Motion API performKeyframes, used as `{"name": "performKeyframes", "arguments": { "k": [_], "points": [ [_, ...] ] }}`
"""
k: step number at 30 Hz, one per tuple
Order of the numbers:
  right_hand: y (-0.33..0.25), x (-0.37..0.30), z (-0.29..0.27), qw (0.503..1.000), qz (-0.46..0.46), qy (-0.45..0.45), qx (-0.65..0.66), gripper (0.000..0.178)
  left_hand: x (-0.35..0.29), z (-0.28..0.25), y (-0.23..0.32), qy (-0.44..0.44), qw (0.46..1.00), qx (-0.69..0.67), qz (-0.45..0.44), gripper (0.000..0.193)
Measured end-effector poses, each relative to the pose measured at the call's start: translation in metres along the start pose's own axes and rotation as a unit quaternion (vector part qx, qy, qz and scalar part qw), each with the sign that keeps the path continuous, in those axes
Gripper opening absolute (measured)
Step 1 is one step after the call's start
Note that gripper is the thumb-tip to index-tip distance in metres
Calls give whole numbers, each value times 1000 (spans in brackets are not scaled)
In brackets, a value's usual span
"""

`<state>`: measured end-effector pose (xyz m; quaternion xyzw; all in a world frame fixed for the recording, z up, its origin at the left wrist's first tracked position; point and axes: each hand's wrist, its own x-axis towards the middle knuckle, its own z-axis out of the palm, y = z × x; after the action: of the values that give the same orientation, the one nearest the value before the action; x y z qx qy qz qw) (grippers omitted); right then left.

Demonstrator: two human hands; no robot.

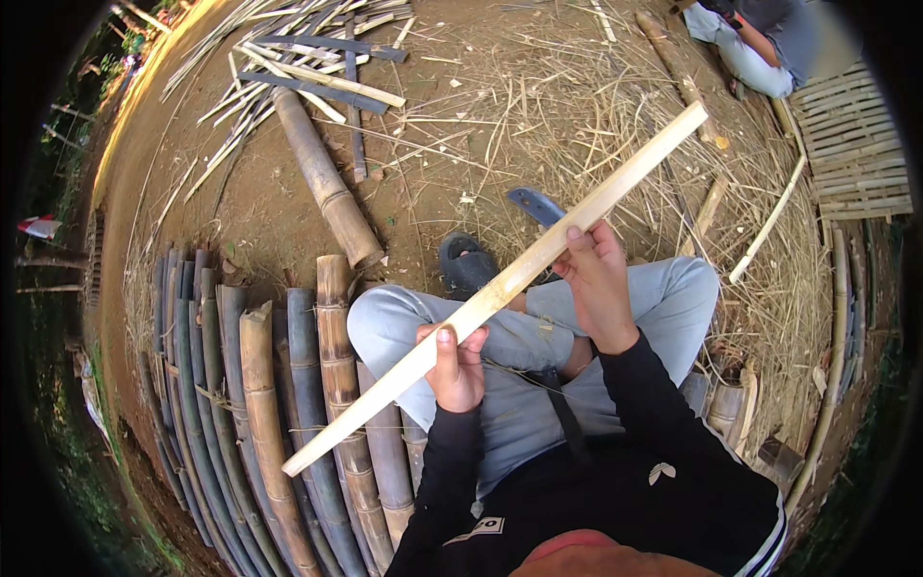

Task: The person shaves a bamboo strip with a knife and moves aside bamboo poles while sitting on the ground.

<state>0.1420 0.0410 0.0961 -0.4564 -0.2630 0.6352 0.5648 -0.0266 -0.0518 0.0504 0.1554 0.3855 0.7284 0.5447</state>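
Observation:
A long, pale split bamboo strip (510, 279) slants across my lap, its lower end out to the left and its upper end far to the right. My left hand (455, 368) grips it below the middle, thumb on the pale face. Further up, my right hand (596, 284) pinches the strip between thumb and fingers; some fingertips are hidden behind it. A knot shows on the strip between the two hands. Beneath it are my crossed legs in light blue trousers (635, 298).
I sit on a row of bamboo poles (332, 375). Ahead, a cut bamboo pole (327, 178) points toward a pile of split strips (317, 72). Dark sandals (465, 264) lie before my legs. Shavings (519, 115) cover the ground. Another person (755, 48) sits far right beside a woven bamboo panel (856, 144).

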Motion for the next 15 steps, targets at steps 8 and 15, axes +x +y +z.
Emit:
{"name": "performKeyframes", "arguments": {
  "k": [8, 15],
  "points": [
    [22, -8, 1, 997, 59, -43, 27, 32, -7, 6, -21, -16, 999, 46, 10, 26],
    [41, -33, 14, 993, 50, -110, -12, 36, -7, 4, -23, -26, 999, 18, 9, 27]
  ]
}}
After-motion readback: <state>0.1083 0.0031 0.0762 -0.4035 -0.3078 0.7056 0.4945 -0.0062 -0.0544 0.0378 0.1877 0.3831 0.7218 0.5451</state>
